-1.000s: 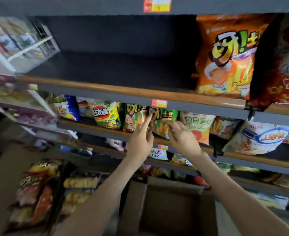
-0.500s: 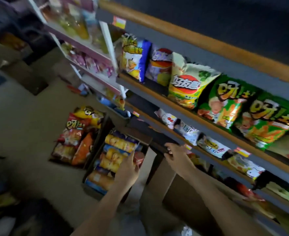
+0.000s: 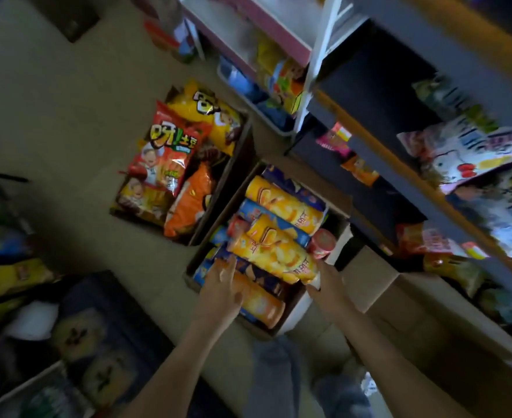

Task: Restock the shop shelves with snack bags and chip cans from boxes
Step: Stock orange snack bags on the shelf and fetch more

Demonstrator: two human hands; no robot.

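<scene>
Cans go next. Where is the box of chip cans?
Head view, centre floor: the box of chip cans sits right of the box of snack bags, before the shelves, left hand and right hand at its near end.

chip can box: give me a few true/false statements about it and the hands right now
1. The chip cans lie on their sides in the can box. True.
2. The snack bag box sits to the right of the can box. False: it sits to its left, on the floor.
3. Both hands are down at the can box. True.
4. The left hand holds a snack bag. False: it holds nothing, its fingers spread over the cans.
5. The right hand is up on a shelf. False: it is at the near end of a yellow can.
</scene>
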